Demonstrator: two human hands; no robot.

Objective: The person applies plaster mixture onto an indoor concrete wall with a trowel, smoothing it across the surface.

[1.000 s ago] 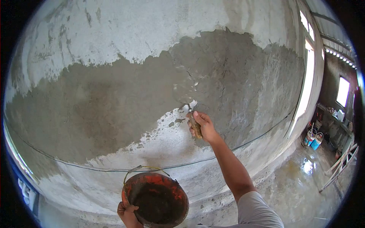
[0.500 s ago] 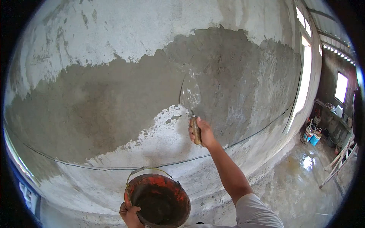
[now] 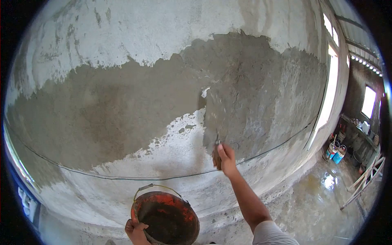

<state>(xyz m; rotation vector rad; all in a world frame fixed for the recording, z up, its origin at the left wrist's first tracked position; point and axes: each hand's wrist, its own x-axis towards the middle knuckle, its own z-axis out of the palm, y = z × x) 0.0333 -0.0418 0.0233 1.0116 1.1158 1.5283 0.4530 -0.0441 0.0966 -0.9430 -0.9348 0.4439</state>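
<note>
My right hand [image 3: 227, 158] is closed around the handle of a trowel [image 3: 215, 118], whose blade points up against the wall and is smeared by motion. Wet grey plaster [image 3: 163, 98] covers a wide band of the wall around it, with a small pale spot left of the blade. Low in front of me, my left hand [image 3: 136, 231] grips the rim of a bucket [image 3: 165, 216], red inside under dark residue. The bucket tilts toward me, its wire handle raised against the wall side.
A thin cable [image 3: 122, 178] runs across the lower wall. At right stand paint buckets [image 3: 338, 155], a shelf [image 3: 359, 128] and a wooden frame [image 3: 363, 183] on the wet floor [image 3: 314, 196]. A bright window opening [image 3: 330, 90] cuts the wall at right.
My right hand has moved the trowel down and slightly right along the wall. A small pale patch shows where the blade was. The bucket has shifted slightly left in view.
</note>
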